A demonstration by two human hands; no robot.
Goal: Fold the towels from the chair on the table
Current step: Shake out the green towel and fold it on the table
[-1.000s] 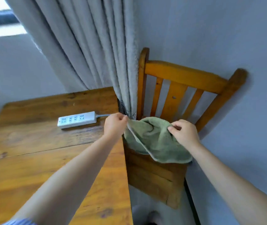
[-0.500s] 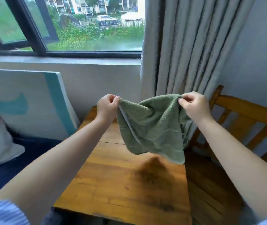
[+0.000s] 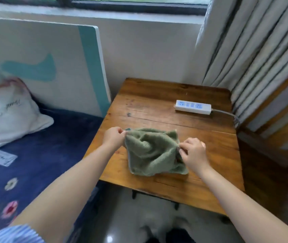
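my left hand fingers pinch towel far-left corner | my right hand fingers pinch right edge | towel crumpled near surface front edge | power strip far right, well apart

A white power strip, grey curtain and pillow nearby.

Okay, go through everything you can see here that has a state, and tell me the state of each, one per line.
green towel: bunched and unfolded, lying on the table, held at two edges
left hand: pinching the towel's left corner
right hand: pinching the towel's right edge
table: bearing the towel and power strip
power strip: lying flat, nothing plugged into it
curtain: gathered beside the window
pillow: lying on the bed
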